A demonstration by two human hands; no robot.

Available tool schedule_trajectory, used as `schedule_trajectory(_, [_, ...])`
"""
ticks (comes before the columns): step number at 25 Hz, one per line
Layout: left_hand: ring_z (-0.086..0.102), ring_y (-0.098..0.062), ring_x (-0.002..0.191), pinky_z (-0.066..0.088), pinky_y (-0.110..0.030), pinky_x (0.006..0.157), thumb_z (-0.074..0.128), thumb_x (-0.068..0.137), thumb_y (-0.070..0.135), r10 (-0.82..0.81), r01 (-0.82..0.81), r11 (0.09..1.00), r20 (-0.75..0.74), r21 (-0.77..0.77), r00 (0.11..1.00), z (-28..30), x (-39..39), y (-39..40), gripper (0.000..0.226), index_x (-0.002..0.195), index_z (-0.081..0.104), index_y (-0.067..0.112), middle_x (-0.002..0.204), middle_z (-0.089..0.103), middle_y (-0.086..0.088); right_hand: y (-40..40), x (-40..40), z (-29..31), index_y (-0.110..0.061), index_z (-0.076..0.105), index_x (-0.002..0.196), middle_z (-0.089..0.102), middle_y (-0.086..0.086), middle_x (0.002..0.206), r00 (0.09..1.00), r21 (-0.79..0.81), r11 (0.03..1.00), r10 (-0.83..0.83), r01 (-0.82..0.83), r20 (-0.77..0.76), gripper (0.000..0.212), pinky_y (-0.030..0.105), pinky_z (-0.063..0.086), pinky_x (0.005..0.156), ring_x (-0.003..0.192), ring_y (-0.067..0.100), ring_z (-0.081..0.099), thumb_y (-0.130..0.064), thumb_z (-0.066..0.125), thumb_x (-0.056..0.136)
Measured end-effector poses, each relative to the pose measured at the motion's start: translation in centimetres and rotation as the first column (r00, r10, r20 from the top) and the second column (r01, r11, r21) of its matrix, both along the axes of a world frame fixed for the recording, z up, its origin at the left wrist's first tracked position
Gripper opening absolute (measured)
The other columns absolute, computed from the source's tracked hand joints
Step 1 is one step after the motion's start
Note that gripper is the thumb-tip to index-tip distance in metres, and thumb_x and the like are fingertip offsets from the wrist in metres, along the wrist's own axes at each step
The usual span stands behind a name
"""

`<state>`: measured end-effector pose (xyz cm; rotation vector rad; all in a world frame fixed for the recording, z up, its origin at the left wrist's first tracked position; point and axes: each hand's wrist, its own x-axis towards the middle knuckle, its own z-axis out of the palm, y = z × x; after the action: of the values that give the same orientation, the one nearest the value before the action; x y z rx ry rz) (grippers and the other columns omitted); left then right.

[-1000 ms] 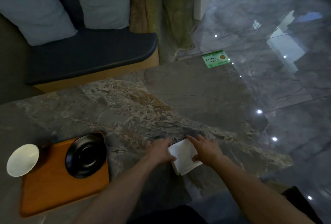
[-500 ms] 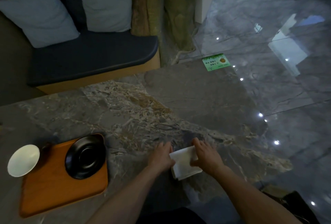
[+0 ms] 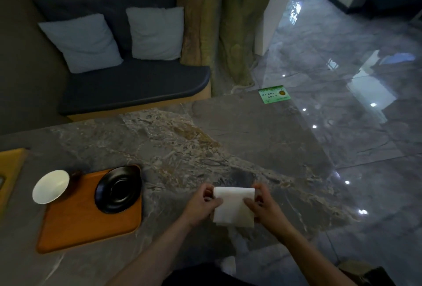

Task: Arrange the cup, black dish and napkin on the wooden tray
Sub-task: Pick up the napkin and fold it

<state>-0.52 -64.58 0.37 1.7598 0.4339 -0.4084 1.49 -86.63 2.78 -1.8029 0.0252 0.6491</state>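
Note:
A folded white napkin is held up over the marble table, near its front edge. My left hand pinches its left side and my right hand pinches its right side. To the left lies the wooden tray. The black dish rests on the tray's far right corner, its rim slightly over the edge. A white cup with a dark handle sits at the tray's far left corner, partly overhanging it.
A green card lies at the table's far right corner. A dark bench with two pale cushions stands beyond the table. A yellow wooden object sits at the left edge. Glossy floor lies to the right.
The napkin has come off the table and is now held up between both hands, which grip its two sides. The camera view has tilted up and shifted.

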Motion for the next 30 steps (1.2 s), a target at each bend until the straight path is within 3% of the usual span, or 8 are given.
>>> schedule_trajectory(4, [0.063, -0.021, 0.090, 0.050, -0.030, 0.067, 0.067, 0.088, 0.010, 0.183, -0.171, 0.961, 0.035, -0.218, 0.983, 2.6, -2.8, 0.3, 0.018, 0.102, 0.058, 0.018, 0.103, 0.065, -0.011, 1.0, -1.5, 2.4, -0.037, 0.045, 0.110, 0.061, 0.007, 0.110, 0.998, 0.128, 0.990, -0.046, 0.052, -0.048, 0.024, 0.029, 0.058, 0.062, 0.095, 0.021, 0.064, -0.025, 0.059, 0.094])
schedule_trajectory(12, [0.064, -0.021, 0.090, 0.052, -0.032, 0.070, 0.065, 0.088, 0.006, 0.373, -0.332, 0.884, 0.067, -0.328, 0.926, 6.6, -7.7, 4.5, 0.019, 0.104, 0.058, 0.012, 0.101, 0.066, -0.010, 5.9, -2.5, 3.9, -0.047, 0.055, 0.102, 0.069, -0.006, 0.092, 0.999, 0.180, 0.983, 0.041, -0.039, -0.007, 0.025, 0.030, 0.058, 0.060, 0.086, 0.013, 0.069, -0.025, 0.063, 0.092])
schedule_trajectory(20, [0.060, -0.026, 0.097, 0.050, -0.042, 0.078, 0.059, 0.088, 0.000, 0.417, -0.384, 0.873, 0.053, -0.301, 0.907, 9.3, -12.6, 13.9, 0.024, 0.112, 0.054, 0.002, 0.104, 0.061, -0.013, 16.1, -4.5, 4.2, -0.033, 0.054, 0.108, 0.062, -0.009, 0.108, 0.986, 0.180, 0.969, 0.167, -0.169, 0.022, 0.022, 0.033, 0.061, 0.063, 0.096, 0.013, 0.066, -0.024, 0.064, 0.091])
schedule_trajectory(25, [0.060, -0.031, 0.109, 0.051, -0.053, 0.094, 0.061, 0.090, 0.006, 0.426, -0.405, 0.883, 0.047, -0.237, 0.903, 9.7, -15.3, 21.4, 0.025, 0.113, 0.054, 0.006, 0.116, 0.060, -0.015, 24.1, -6.4, 4.2, -0.048, 0.053, 0.101, 0.068, -0.002, 0.100, 0.981, 0.167, 0.966, 0.194, -0.195, 0.019, 0.029, 0.032, 0.060, 0.060, 0.089, 0.010, 0.068, -0.023, 0.065, 0.091])
schedule_trajectory(30, [0.061, -0.024, 0.109, 0.054, -0.052, 0.092, 0.062, 0.091, 0.015, 0.421, -0.405, 0.892, 0.047, -0.200, 0.906, 8.2, -17.1, 28.1, 0.020, 0.110, 0.056, 0.019, 0.115, 0.062, -0.005, 30.8, -7.9, 3.5, -0.048, 0.055, 0.103, 0.071, -0.006, 0.097, 0.981, 0.159, 0.968, 0.196, -0.194, 0.001, 0.028, 0.033, 0.060, 0.061, 0.090, 0.012, 0.070, -0.027, 0.067, 0.089])
